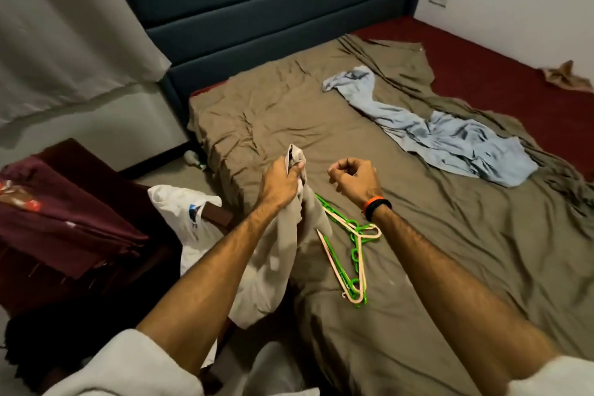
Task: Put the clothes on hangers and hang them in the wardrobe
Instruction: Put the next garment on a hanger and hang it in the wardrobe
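The left hand point(283, 178) pinches the beige garment point(279, 254) hanging down, while the right hand point(353, 178), fingers curled on nothing, is above the hangers point(348, 251), whose long axis runs near-far.

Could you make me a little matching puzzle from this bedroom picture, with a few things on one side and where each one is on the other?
Things:
1. beige garment
2. light blue garment
3. hangers
4. maroon cloth

Places:
A. lying on the sheet between the forearms
B. gripped in the left hand
C. piled at the left, off the bed
D. spread on the bed, far right

Pairs: 1-B, 2-D, 3-A, 4-C
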